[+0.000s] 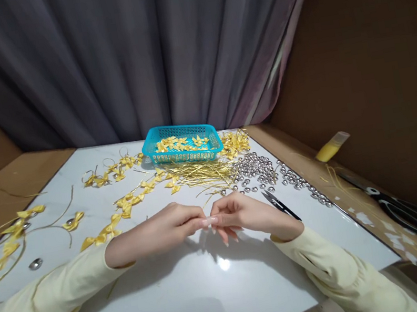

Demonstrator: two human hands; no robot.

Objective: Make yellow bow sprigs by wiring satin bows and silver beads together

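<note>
- Where the left hand (174,223) and the right hand (239,213) meet above the bench (177,305), each has thumb and forefinger pinched together, the thumb tips touching or nearly so; whatever may be between them is too small to make out.
- The right hand's remaining fingers hang loosely downward.
- Just beyond the hands, gold cords (203,172) lie in a loose pile.
- Left of that pile, yellow bows (130,203) form an uneven row.
- Behind the cords, a teal basket (156,157) holds more yellow bows.
- Small silver pieces (254,167) are heaped right of the cords.
- Near the right wrist lie dark snips (281,205).
- Farther right rest black-handled scissors (396,212).
</note>
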